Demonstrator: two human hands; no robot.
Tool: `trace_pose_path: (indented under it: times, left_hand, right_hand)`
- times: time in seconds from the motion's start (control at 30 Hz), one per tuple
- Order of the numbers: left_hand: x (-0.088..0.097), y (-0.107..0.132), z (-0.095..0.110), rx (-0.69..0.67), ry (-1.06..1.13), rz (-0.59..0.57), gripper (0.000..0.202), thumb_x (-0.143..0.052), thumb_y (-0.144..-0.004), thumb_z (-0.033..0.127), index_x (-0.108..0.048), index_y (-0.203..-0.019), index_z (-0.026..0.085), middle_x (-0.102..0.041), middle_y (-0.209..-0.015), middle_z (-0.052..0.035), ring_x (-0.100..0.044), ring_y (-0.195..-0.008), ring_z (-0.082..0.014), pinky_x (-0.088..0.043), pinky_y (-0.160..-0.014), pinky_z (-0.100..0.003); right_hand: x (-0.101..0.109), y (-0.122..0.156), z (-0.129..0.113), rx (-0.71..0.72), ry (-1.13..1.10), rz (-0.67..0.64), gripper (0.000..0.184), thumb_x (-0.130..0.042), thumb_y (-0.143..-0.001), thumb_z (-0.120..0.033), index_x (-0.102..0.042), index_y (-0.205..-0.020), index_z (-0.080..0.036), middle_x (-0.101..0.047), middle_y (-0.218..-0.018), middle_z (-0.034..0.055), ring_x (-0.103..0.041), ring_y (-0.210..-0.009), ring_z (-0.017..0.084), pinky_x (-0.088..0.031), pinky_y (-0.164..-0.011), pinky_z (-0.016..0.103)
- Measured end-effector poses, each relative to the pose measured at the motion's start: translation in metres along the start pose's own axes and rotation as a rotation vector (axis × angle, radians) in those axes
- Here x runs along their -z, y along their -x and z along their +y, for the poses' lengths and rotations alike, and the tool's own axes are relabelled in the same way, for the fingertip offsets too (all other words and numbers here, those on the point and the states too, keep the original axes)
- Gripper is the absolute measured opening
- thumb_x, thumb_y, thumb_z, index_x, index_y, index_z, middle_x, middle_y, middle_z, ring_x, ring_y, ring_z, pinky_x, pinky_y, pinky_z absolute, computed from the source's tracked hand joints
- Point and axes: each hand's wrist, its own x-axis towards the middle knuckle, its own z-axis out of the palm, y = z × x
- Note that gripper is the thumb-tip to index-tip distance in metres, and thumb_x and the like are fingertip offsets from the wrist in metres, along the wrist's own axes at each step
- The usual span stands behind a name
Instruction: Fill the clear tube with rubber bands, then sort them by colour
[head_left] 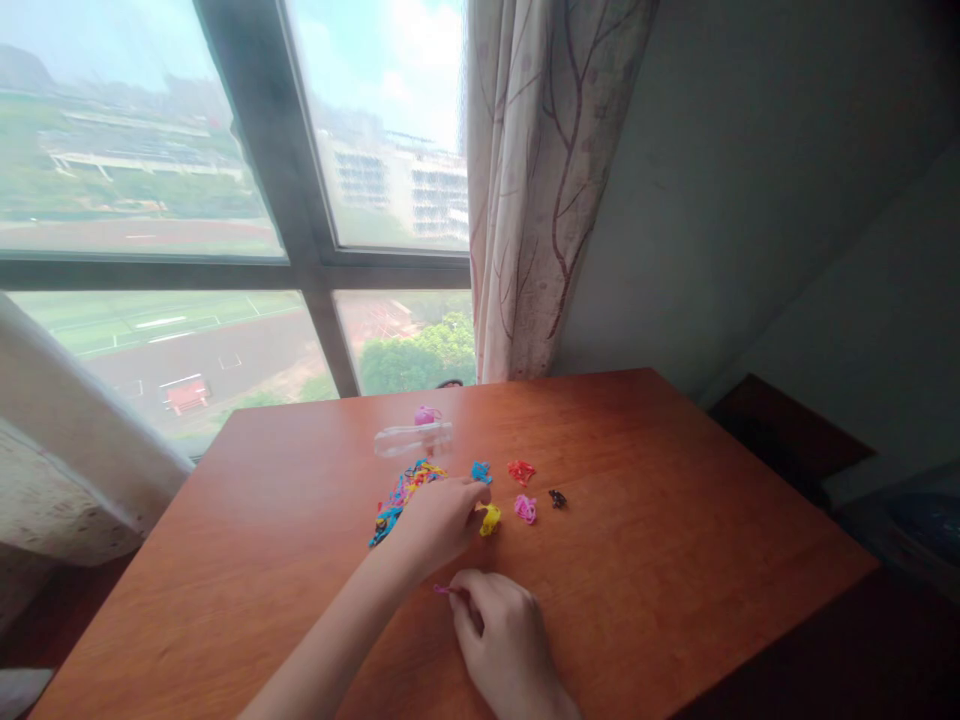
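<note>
My left hand (442, 518) reaches over the table with its fingers curled together, its tips between a small blue pile (481, 471) and a yellow pile (490, 520) of elastic bands. Whatever its fingertips pinch, if anything, is hidden. Closer to me, my right hand (501, 625) is closed, with a pink elastic band (442, 589) poking out from between thumb and finger. A large mixed heap of coloured elastic bands (405, 490) lies partly behind my left hand. To the right are separate piles in red (521, 472), pink (526, 509) and black (556, 498).
Behind the heap, a clear plastic bag or case (412, 439) lies by a pinkish-purple object (427, 414). The wooden table (637, 560) stands against a window, with a patterned curtain (540, 180) and a grey wall (712, 200) beyond its back edge.
</note>
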Motion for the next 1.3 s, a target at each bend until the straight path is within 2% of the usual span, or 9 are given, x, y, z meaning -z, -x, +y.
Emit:
trace_pose_path:
  times: [0.2, 0.3, 0.43, 0.63, 0.8, 0.97, 1.3]
  left_hand:
    - [0.014, 0.023, -0.007, 0.030, 0.035, 0.039, 0.018, -0.047, -0.087, 0.015, -0.064, -0.083, 0.020, -0.070, -0.078, -0.0032, -0.063, -0.067, -0.0169, -0.038, -0.059, -0.023]
    - [0.016, 0.043, -0.017, 0.049, 0.125, 0.063, 0.018, -0.047, -0.088, 0.015, -0.063, -0.083, 0.020, -0.070, -0.078, -0.0023, -0.063, -0.069, -0.0159, -0.040, -0.062, -0.022]
    - [0.012, 0.071, -0.036, 0.126, 0.204, 0.174, 0.017, -0.048, -0.091, 0.023, -0.064, -0.089, 0.020, -0.069, -0.078, -0.0015, -0.061, -0.068, -0.0149, -0.041, -0.063, -0.022]
    - [0.001, 0.101, -0.057, 0.199, 0.240, 0.280, 0.022, -0.047, -0.093, 0.030, -0.066, -0.089, 0.020, -0.067, -0.069, 0.0008, -0.057, -0.057, -0.0127, -0.041, -0.058, -0.021]
    - [-0.006, 0.107, -0.064, 0.239, 0.280, 0.331, 0.025, -0.048, -0.092, 0.033, -0.067, -0.090, 0.018, -0.068, -0.068, 0.0000, -0.056, -0.055, -0.0127, -0.042, -0.056, -0.022]
    - [-0.007, 0.106, -0.063, 0.236, 0.281, 0.297, 0.025, -0.047, -0.092, 0.031, -0.068, -0.092, 0.018, -0.068, -0.070, -0.0004, -0.056, -0.056, -0.0134, -0.042, -0.056, -0.022]
    - [-0.004, 0.107, -0.060, 0.237, 0.243, 0.285, 0.025, -0.046, -0.092, 0.031, -0.067, -0.092, 0.020, -0.068, -0.072, -0.0007, -0.058, -0.059, -0.0140, -0.042, -0.057, -0.022]
  right_hand:
    - [0.005, -0.003, -0.001, -0.046, -0.110, -0.011, 0.017, -0.053, -0.084, -0.011, -0.065, -0.081, -0.022, -0.065, -0.067, -0.0016, -0.059, -0.061, 0.014, -0.033, -0.058, 0.022]
    - [0.009, -0.004, 0.004, -0.157, -0.276, -0.020, 0.012, -0.057, -0.085, -0.019, -0.068, -0.082, -0.021, -0.053, -0.056, -0.0043, -0.050, -0.051, 0.011, -0.031, -0.051, 0.021]
    - [0.012, -0.002, 0.012, -0.288, -0.449, 0.055, 0.017, -0.059, -0.087, -0.031, -0.068, -0.083, -0.017, -0.042, -0.055, -0.0057, -0.042, -0.050, 0.010, -0.030, -0.049, 0.020]
    - [0.016, -0.004, 0.027, -0.368, -0.570, 0.124, 0.023, -0.060, -0.085, -0.038, -0.067, -0.081, -0.016, -0.033, -0.055, -0.0070, -0.034, -0.049, 0.010, -0.029, -0.047, 0.020]
    - [0.033, -0.019, 0.056, -0.388, -0.479, 0.240, 0.029, -0.059, -0.083, -0.043, -0.067, -0.083, -0.015, -0.032, -0.055, -0.0071, -0.034, -0.049, 0.011, -0.031, -0.047, 0.021]
    - [0.045, -0.035, 0.084, -0.328, -0.199, 0.307, 0.032, -0.059, -0.082, -0.046, -0.070, -0.081, -0.016, -0.040, -0.056, -0.0051, -0.040, -0.051, 0.012, -0.036, -0.052, 0.022]
    - [0.037, -0.031, 0.096, -0.236, 0.012, 0.280, 0.034, -0.052, -0.089, -0.046, -0.071, -0.087, -0.017, -0.047, -0.054, -0.0041, -0.046, -0.049, 0.013, -0.036, -0.053, 0.023]
